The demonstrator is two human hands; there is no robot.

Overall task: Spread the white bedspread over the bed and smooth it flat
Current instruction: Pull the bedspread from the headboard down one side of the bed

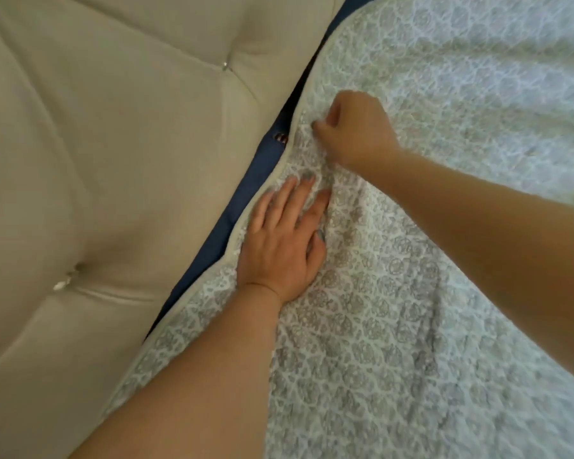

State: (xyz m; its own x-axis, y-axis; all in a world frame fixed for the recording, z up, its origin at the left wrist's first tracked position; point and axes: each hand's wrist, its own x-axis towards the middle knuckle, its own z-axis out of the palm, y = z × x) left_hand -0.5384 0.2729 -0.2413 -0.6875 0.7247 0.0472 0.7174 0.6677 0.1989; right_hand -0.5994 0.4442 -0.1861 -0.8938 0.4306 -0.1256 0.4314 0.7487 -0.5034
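The white bedspread (pixel 444 226), patterned in grey with a pale hemmed edge, covers the right half of the view. Its edge runs diagonally beside a strip of blue sheet (pixel 219 233). My left hand (pixel 285 240) lies flat on the bedspread right at that edge, fingers spread and palm down. Just above it, my right hand (pixel 355 134) is curled with thumb and fingers pinching the bedspread near the hem. Small wrinkles gather in the cloth between the two hands.
A beige tufted headboard (pixel 113 160) with shiny buttons fills the left side, close against the blue sheet. A small dark striped item (pixel 280 138) shows in the gap beside the hem. Broad soft folds run through the bedspread to the right.
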